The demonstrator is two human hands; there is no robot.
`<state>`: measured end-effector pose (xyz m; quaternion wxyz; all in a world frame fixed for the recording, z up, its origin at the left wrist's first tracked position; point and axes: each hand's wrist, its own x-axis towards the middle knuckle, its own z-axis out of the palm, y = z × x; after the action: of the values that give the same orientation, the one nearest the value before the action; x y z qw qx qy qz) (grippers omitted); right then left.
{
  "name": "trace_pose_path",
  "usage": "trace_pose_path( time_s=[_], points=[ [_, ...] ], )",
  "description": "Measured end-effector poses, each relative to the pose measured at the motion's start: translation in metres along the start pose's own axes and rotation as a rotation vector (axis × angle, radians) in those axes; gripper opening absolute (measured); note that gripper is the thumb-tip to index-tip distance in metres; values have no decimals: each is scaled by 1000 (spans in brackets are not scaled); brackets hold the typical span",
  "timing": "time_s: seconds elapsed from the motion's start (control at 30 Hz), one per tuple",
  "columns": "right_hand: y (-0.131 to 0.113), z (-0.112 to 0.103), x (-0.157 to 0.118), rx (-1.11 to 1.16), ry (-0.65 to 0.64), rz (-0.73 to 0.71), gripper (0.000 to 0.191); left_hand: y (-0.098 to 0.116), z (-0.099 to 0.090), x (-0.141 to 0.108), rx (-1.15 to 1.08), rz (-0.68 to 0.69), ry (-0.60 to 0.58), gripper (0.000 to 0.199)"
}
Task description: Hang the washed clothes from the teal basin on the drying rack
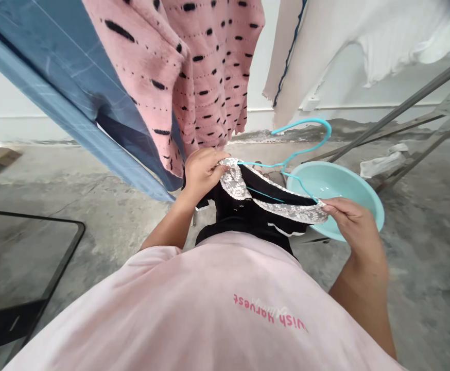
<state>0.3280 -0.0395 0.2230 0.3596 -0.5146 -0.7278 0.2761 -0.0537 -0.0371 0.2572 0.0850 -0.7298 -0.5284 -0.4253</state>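
Head view: black garment [259, 181] spans between left hand [204, 172] and right hand [354, 222]; hands pinch its lace trim [287, 211].

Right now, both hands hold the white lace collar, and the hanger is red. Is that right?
No, the hanger is light blue in the head view. The left hand and right hand do hold the white lace collar.

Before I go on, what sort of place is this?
Probably a laundry-drying area, perhaps indoors. What suggests it: a hanging pink knitted sweater with black dashes, a thin bright-blue clothes hanger with a curved hook, and a round pale-turquoise basin.
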Motion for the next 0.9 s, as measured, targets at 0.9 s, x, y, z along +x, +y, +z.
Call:
trace_pose_path(
  time_s=[0.9],
  points=[
    [-48, -9, -20, 113, 578, -254, 30, 11, -14, 10, -49, -41, 206, 26]
  ],
)
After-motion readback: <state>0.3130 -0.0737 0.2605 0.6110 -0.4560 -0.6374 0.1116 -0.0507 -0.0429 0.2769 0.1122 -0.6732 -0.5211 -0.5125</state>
